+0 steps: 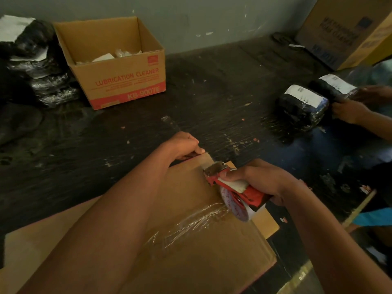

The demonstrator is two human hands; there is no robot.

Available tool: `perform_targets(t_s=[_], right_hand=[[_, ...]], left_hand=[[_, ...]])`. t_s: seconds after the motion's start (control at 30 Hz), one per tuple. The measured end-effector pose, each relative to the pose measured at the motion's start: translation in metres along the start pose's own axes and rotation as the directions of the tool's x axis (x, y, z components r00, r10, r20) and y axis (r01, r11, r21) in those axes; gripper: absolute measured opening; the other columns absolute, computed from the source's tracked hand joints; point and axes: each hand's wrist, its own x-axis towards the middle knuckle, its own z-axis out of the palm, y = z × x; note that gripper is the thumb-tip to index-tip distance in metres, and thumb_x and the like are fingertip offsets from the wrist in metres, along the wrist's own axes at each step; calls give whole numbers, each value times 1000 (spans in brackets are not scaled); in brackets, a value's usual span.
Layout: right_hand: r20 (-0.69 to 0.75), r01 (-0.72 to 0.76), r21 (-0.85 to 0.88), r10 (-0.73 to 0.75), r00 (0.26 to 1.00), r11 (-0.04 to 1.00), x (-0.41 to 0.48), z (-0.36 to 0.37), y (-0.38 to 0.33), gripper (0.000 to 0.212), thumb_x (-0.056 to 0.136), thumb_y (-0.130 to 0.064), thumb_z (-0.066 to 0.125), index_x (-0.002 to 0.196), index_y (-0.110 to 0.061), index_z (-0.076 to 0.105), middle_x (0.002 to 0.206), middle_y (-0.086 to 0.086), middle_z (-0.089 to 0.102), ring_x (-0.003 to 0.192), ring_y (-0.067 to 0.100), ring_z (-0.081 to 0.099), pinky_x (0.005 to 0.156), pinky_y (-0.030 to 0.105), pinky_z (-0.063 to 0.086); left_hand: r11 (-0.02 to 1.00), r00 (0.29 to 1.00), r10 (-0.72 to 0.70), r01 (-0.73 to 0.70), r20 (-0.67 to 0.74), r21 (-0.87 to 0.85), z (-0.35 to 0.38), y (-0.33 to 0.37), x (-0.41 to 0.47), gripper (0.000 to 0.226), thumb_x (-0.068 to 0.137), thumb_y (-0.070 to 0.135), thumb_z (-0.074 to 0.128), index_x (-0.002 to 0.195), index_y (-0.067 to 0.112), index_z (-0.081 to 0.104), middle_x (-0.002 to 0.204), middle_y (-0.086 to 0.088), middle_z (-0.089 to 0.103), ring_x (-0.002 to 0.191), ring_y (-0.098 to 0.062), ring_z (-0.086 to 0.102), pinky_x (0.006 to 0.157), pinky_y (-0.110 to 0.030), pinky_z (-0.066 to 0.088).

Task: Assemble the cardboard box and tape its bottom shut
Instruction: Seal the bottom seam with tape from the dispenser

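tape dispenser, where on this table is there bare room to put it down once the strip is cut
Bare tabletop lies between the open lubrication cleaner box and the black wrapped parcels. Crowded: far left by the black bundles, and right, where another person's hands work.

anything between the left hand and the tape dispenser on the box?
Head view: only a short stretch of clear tape spans from the left hand at the cardboard box's far edge to the tape dispenser in the right hand. Nothing else.

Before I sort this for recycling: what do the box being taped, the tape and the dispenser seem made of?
Cardboard box: plain brown cardboard, matte, by its flat kraft look. Tape: clear glossy film, probably plastic, wrinkled and catching light. Tape dispenser in the right hand: red body, likely plastic, with a dull metallic-looking front.
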Motion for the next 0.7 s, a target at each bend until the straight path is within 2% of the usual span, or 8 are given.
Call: perform_targets(t_s=[0.1, 0.2, 0.3, 0.37, 0.43, 0.5, 0.6, 0.7], right_hand=[[2, 2, 14, -2, 1000, 1000, -1, 0, -1, 43, 83, -43, 82, 105, -7, 77, 89, 9, 81, 72, 20, 77, 57, 26, 54], [-1, 11, 16, -11, 1000, 1000, -1, 1, -2, 41, 84, -42, 82, 105, -7, 76, 86, 8, 80, 68, 18, 75, 55, 25, 53], [6, 12, 17, -12, 1000, 1000, 0, 3, -2, 43, 83, -43, 82, 107, -8, 75, 92, 9, 80, 74, 20, 76, 58, 27, 54], [12, 10, 13, -10, 1000, 1000, 0, 3, -1, 45, 82, -43, 82, 109, -8, 75, 94, 10, 80, 78, 22, 77, 62, 29, 55], [13, 7, 4, -7, 1000, 1000, -1, 3, 0, 46, 82, -45, 82, 109, -9, 74, 95, 11, 80, 79, 23, 77, 65, 30, 56], [11, 11, 3, -11, 1000, 1000, -1, 2, 1, 46, 82, -45, 82, 110, -9, 74, 94, 10, 80, 78, 21, 77, 63, 29, 55], [1, 19, -10, -19, 1000, 1000, -2, -1, 1, 48, 81, -48, 82, 111, -10, 75, 96, 9, 80, 83, 23, 78, 66, 31, 57], [-8, 19, -14, -19, 1000, 1000, -4, -2, -1, 47, 80, -47, 83, 107, -8, 77, 96, 12, 80, 87, 27, 78, 74, 35, 59]], left_hand=[[1000, 1000, -17, 17, -19, 26, 0, 1, -3, 23, 80, 12, 84, 93, 19, 66, 106, -11, 76, 102, -24, 72, 98, -45, 56], [997, 998, 7, -3, -55, 72, -2, -7, -6, 29, 76, 26, 90, 92, 21, 66, 101, -8, 74, 97, -22, 71, 93, -43, 57], [979, 975, 190, -181, -114, 90, 1, -16, -6, 26, 72, 26, 92, 83, 24, 69, 86, -2, 74, 84, -20, 71, 80, -38, 58], [921, 931, 350, -322, -105, 220, 5, -18, -12, 16, 80, 21, 86, 77, 26, 70, 79, 3, 74, 78, -12, 70, 73, -30, 55], [850, 885, 457, -405, -91, 338, 7, -18, -18, 16, 87, 21, 80, 78, 31, 71, 82, 8, 75, 80, -4, 71, 78, -28, 57], [816, 869, 491, -438, -55, 377, 6, -19, -20, 16, 92, 22, 74, 81, 34, 74, 89, 11, 77, 88, -2, 71, 88, -33, 58], [793, 874, 486, -443, 4, 418, 2, -26, -28, 18, 99, 22, 65, 103, 33, 78, 107, 11, 76, 104, -4, 68, 99, -35, 54], [764, 854, 519, -474, 18, 438, 0, -37, -38, 27, 101, 20, 61, 121, 31, 74, 124, 10, 72, 116, -7, 65, 104, -34, 50]])
